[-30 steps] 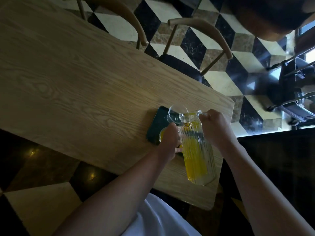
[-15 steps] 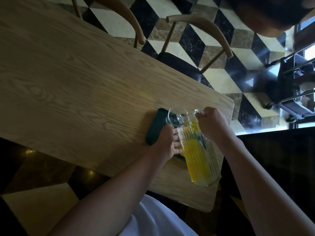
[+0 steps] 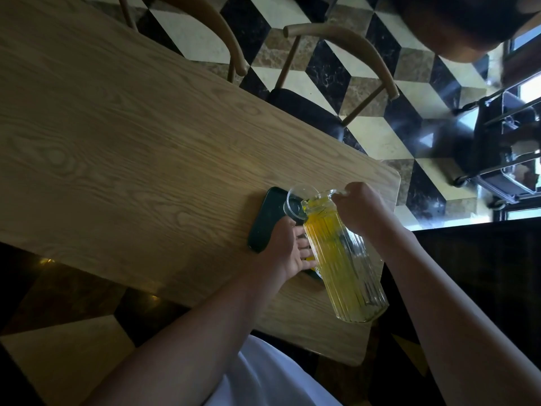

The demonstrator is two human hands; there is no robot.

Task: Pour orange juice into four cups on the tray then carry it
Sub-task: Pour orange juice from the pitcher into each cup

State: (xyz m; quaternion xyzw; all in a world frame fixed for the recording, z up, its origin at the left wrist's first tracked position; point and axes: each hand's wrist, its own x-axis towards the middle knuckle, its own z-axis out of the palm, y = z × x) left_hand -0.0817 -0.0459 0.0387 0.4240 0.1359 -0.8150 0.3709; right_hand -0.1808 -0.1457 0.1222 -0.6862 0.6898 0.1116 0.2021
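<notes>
Wood-grain table (image 3: pixel 131 142) fills the view, chequered floor beyond it at twelve o'clock, two chairs (image 3: pixel 336 54) tucked in on the far side; down at the table's near right corner sits the dark tray (image 3: pixel 268 218), and that's where the action is. Right hand (image 3: pixel 355 208) grips the jug (image 3: pixel 342 259) by its handle, fingers curled round it, and the ribbed glass is tipped well over, mouth toward ten o'clock, juice pooled at the neck; a clear cup (image 3: pixel 298 200) sits at the spout on the tray, rim tilted toward the jug. Left hand (image 3: pixel 288 247) is on the tray beside the jug, fingers fairly straight against the glass; whether it also holds a cup I cannot tell; a flash of yellow under it suggests one cup already filled.

Now the pour, I'd say: keep the spout right over the rim; raise the base slowly so the stream starts thin; let the left hand steady, not push; stop short of the brim, because this tray has to be carried; roll the jug back smartly to cut drips.
</notes>
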